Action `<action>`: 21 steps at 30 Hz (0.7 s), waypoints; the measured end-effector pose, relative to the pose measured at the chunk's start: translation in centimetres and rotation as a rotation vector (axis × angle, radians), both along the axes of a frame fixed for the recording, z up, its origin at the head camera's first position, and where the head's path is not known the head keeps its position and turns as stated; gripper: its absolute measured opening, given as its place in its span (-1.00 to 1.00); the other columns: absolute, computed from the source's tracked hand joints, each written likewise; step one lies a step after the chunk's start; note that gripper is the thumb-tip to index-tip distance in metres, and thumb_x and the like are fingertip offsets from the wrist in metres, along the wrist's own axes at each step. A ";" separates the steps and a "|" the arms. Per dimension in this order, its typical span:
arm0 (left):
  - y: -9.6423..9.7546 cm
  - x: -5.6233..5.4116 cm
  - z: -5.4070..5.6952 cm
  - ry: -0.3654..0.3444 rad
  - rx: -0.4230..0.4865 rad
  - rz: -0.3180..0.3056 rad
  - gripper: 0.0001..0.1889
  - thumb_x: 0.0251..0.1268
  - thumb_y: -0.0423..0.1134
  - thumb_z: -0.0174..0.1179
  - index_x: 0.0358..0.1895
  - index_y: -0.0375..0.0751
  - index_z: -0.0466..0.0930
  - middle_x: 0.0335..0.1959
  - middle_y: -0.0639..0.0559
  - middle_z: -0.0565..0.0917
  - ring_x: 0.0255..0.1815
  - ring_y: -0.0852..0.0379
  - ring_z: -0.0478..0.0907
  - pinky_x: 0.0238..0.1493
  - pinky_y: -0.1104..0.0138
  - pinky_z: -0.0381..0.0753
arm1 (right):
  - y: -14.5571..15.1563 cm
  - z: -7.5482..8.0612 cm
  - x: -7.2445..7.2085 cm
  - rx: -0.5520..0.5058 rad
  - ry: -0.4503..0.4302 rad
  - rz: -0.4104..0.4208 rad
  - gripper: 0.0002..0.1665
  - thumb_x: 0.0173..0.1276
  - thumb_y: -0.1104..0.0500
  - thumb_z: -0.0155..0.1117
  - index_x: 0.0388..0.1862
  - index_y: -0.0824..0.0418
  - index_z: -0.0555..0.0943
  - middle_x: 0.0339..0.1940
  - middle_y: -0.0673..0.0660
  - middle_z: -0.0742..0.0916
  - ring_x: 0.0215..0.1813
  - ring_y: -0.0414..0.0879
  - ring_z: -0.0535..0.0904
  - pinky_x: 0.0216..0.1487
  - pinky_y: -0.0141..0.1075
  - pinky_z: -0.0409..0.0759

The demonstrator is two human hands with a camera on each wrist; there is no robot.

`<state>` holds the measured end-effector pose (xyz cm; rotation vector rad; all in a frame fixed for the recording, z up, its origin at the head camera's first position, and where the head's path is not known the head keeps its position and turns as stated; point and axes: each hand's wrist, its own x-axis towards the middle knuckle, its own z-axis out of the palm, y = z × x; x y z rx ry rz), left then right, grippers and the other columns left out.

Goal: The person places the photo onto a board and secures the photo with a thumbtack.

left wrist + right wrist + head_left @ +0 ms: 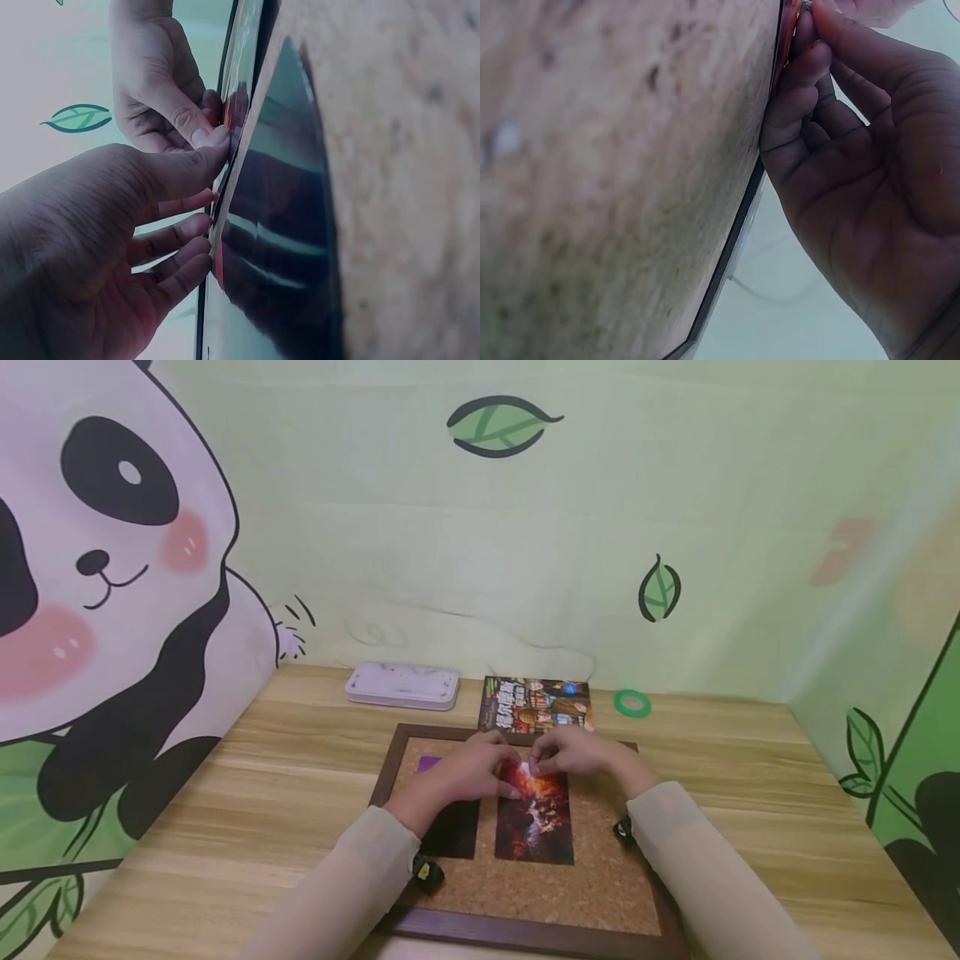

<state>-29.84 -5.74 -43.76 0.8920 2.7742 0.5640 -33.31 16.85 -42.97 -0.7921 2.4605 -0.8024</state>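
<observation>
A cork board [540,887] in a dark brown frame lies on the table. On it is a picture card [534,827] with a fiery red and orange print. My left hand [477,766] touches its upper left part, fingers nearly straight and thumb toward the right fingertips in the left wrist view. At the card's top edge my right hand [573,752] pinches a small shiny pin-like thing [807,6], mostly hidden by the fingers. Left of the fiery card lies a dark card [459,833] with a purple top, partly beneath my left arm.
Behind the board lie a printed booklet [536,702], a pale tin case [402,685] and a green tape ring [632,703]. A wall with leaf drawings [498,427] stands close behind the table. Black wrist cameras [429,874] sit on both wrists near the board.
</observation>
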 end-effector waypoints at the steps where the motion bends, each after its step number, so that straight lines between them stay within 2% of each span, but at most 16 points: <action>1: 0.0 0.0 0.0 -0.006 0.000 0.004 -0.48 0.16 0.09 0.46 0.15 -0.04 0.67 0.01 0.07 0.50 -0.05 0.10 0.40 0.01 0.22 0.49 | 0.0 0.0 0.0 -0.002 0.000 0.001 -0.92 0.38 0.19 0.33 -0.20 0.05 0.72 -0.23 -0.06 0.71 -0.12 -0.12 0.57 -0.02 -0.16 0.53; 8: 0.0 -0.1 0.0 -0.015 0.006 0.012 -0.47 0.15 0.08 0.47 0.16 -0.03 0.67 -0.01 0.07 0.50 -0.07 0.11 0.39 -0.01 0.24 0.48 | -0.1 0.0 -0.1 -0.010 0.001 0.017 -0.92 0.40 0.20 0.33 -0.19 0.09 0.73 -0.23 -0.05 0.72 -0.12 -0.14 0.57 -0.02 -0.17 0.53; 14: -0.1 -0.1 0.0 -0.006 0.008 0.014 -0.47 0.14 0.06 0.48 0.16 -0.05 0.67 0.00 0.05 0.51 -0.06 0.11 0.40 0.00 0.23 0.49 | -0.7 0.1 -0.1 0.030 0.038 0.001 -0.95 0.39 0.15 0.35 -0.23 0.05 0.74 -0.28 -0.06 0.71 -0.18 -0.12 0.54 -0.10 -0.20 0.50; 21: 0.0 0.1 0.0 0.000 0.004 0.004 -0.47 0.14 0.08 0.48 0.15 -0.06 0.67 0.03 0.06 0.52 -0.04 0.11 0.42 0.03 0.22 0.50 | -0.6 0.0 -0.1 0.029 0.023 -0.030 -0.96 0.39 0.15 0.36 -0.25 0.04 0.74 -0.30 -0.06 0.71 -0.21 -0.12 0.53 -0.15 -0.22 0.49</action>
